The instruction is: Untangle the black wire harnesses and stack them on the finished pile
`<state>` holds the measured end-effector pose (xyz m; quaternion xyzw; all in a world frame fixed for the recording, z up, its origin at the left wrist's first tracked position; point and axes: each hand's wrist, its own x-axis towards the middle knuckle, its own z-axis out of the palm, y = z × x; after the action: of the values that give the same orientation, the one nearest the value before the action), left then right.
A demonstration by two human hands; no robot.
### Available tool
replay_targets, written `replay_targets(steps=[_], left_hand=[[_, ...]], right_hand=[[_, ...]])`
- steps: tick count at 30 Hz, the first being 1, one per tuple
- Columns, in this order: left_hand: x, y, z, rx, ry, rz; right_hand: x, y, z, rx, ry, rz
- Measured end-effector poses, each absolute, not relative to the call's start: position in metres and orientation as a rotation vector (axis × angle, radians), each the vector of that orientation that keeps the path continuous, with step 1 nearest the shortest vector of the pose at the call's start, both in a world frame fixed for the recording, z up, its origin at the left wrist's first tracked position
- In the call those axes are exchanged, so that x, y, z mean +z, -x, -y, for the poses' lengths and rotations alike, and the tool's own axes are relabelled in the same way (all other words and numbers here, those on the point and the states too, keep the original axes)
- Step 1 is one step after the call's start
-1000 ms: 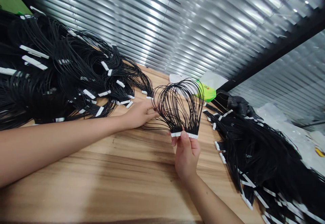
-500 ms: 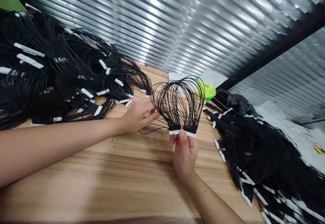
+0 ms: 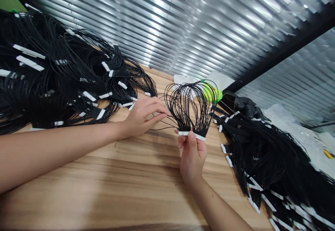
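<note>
Pinching the white plastic connector strip (image 3: 191,135) in my right hand (image 3: 193,157), I lift thin black looped wires (image 3: 192,101) above the wooden table (image 3: 104,175). They're light and springy, best held by the strip. My left hand (image 3: 145,115) is loosely open beside them.

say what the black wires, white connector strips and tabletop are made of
The black wires look like thin cable with a smooth, slightly glossy plastic jacket, going by the sheen and springy loops. The white connector strips look like matte moulded plastic; no metal shows. The tabletop has a wood grain under a satin sheen, so varnished wood or laminate; the look can't settle which.
</note>
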<state>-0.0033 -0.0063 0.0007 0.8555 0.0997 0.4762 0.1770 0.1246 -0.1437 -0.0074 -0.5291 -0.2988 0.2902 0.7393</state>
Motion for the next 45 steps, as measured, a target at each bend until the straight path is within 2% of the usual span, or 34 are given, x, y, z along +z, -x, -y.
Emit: replay_targets(steps=[4, 22, 29, 36, 45], left_hand=[[0.000, 0.004, 0.008, 1.358, -2.465, -0.152], [-0.004, 0.001, 0.005, 1.193, -2.223, -0.446], [0.000, 0.001, 0.014, 1.382, -2.413, -0.566], [-0.003, 0.002, 0.012, 1.511, -2.691, -0.275], [-0.001, 0.002, 0.009, 1.468, -2.715, -0.256]], right_hand=[[-0.009, -0.124, 0.146, 0.649, 1.154, 0.708], [-0.014, -0.121, 0.148, 0.670, 1.139, 0.734], [-0.011, -0.125, 0.142, 0.690, 1.153, 0.627], [-0.013, -0.125, 0.142, 0.699, 1.164, 0.617], [-0.012, -0.124, 0.142, 0.703, 1.185, 0.638]])
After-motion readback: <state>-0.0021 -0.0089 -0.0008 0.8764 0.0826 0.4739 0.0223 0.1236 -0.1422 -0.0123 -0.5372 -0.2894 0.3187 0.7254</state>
